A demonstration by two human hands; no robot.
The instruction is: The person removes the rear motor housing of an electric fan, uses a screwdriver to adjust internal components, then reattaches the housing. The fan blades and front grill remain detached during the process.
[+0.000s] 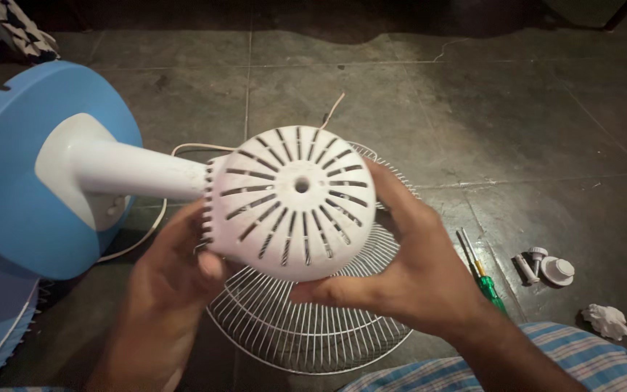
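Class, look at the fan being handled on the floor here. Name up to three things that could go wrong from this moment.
1. The white slotted plastic motor cover is gripped by the left hand and right hand above the white wire fan guard; a slip could bend it.
2. The small white plastic knobs and screws lie loose on the grey tiled floor and could get lost.
3. The white cord might snag.

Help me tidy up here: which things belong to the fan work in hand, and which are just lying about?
In hand:
left hand and right hand on the white vented motor cover
blue fan base
wire fan guard
green-handled screwdriver
white plastic fasteners

Lying about:
crumpled white paper
checked cloth
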